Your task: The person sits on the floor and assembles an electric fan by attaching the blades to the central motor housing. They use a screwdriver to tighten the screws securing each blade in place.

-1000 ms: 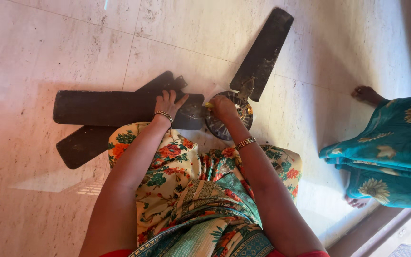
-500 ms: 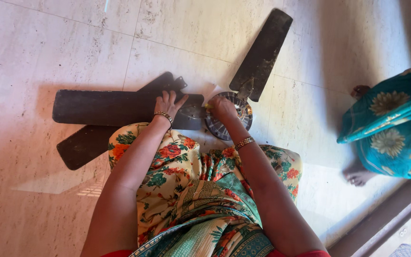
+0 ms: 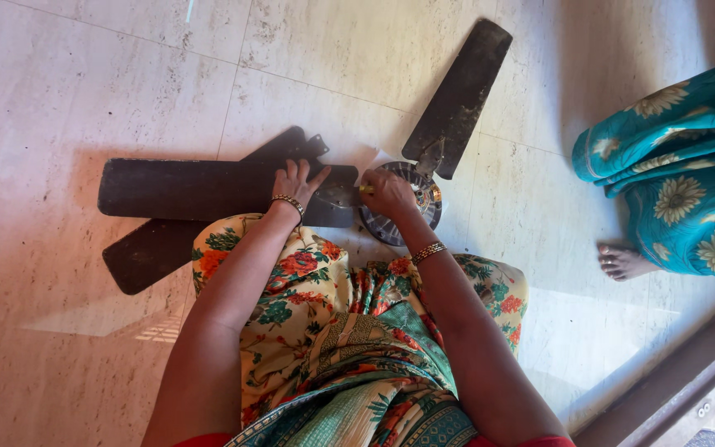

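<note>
Since the earlier frame, another person's teal floral garment [image 3: 680,165] is shifting toward the upper right of the frame, bare foot [image 3: 622,262] beneath it. Left hand [image 3: 295,184] is lying flat, fingers spread, pressing a dark fan blade [image 3: 200,189] at centre left. Right hand [image 3: 389,194] is gripping a yellow-handled tool [image 3: 365,189] beside the round fan motor [image 3: 411,207] at centre, on the floor [image 3: 84,83].

Fan blades [image 3: 200,189] are seen as dark, matt and dusty, apparently painted metal. The motor hub [image 3: 411,211] shows bare, ribbed metal with a dull shine. Polished, faintly glossy stone is noted for the floor [image 3: 84,83]. Floral printed cloth [image 3: 324,331] appears soft and matt.
</note>
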